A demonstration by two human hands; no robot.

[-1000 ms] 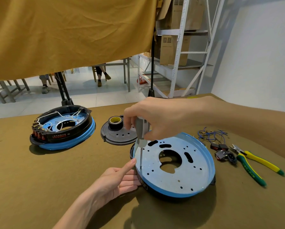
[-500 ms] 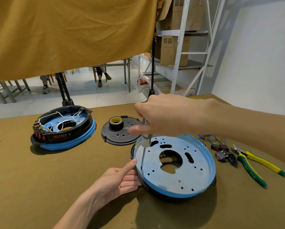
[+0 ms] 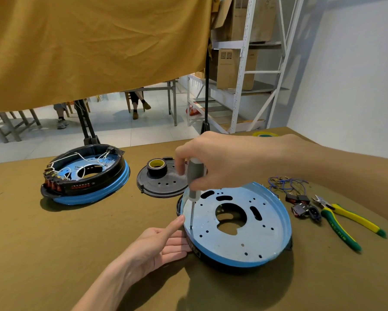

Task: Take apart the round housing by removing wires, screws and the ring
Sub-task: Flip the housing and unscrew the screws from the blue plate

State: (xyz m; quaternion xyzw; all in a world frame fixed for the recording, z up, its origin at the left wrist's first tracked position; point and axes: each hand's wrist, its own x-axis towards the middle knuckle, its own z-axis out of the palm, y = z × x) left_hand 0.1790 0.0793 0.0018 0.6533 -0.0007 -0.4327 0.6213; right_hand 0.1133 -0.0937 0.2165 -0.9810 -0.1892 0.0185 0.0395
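1. The right hand [image 3: 222,162] is gripping the grey screwdriver [image 3: 194,176] handle, fingers curled round it, shaft running down below the fingertips to a screw [image 3: 190,227] near the left rim of the round housing [image 3: 235,223]
2. The left hand [image 3: 157,245] is bracing that housing: index finger straight and touching the rim just beside the bit, other fingers flat against the black side wall, holding nothing
3. The housing is lying on the table [image 3: 53,254], right against the left fingertips, directly under the right fingers
4. Judgement: the screw step is in progress; the cut wires [image 3: 285,184] and pliers [image 3: 345,221] are lying well right of the right hand, so the wires look done
5. Doing it well, he or she should be keeping the shaft upright over the screw head, pressing down while turning so the bit is not camming out
6. The left index should be staying clear of the tip; a slip would be going straight at it
7. The housing is sitting tilted on the cloth, so the left hand should be pushing in against the turning force
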